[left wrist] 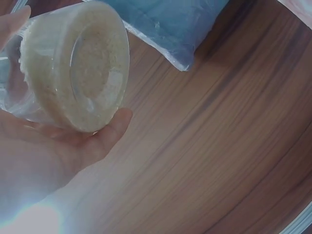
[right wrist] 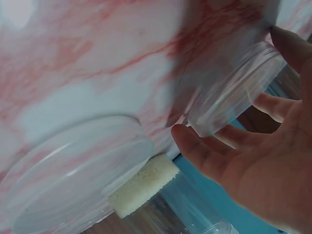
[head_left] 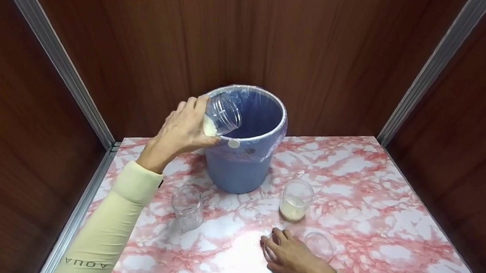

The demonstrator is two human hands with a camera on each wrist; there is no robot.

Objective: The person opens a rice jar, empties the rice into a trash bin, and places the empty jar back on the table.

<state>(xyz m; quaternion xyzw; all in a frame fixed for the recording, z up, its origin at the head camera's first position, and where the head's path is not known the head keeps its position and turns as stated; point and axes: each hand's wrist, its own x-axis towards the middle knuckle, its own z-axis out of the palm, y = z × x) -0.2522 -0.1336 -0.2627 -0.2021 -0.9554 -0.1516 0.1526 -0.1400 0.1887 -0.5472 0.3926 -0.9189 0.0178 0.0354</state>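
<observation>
High at the left, my left hand [head_left: 182,128] grips a clear plastic jar [head_left: 225,115], tilted with its mouth over the bin's rim. Pale grains, like rice, lie in its lower end; the left wrist view shows them packed against the jar's base [left wrist: 92,68]. The blue bin [head_left: 238,171] stands upright below, lined with a clear bag. Low on the table, my right hand [head_left: 293,254] holds a round clear lid [right wrist: 234,92] by its edge, tilted in the right wrist view. Close by lies a second clear lid [head_left: 319,247], flat on the table.
An upright clear jar [head_left: 296,201] with a layer of pale grains stands right of the bin's front. Another clear jar [head_left: 187,209], seemingly without grains, stands at the left. The marbled red-and-white table [head_left: 359,213] is enclosed by brown wood-grain panels [head_left: 329,60].
</observation>
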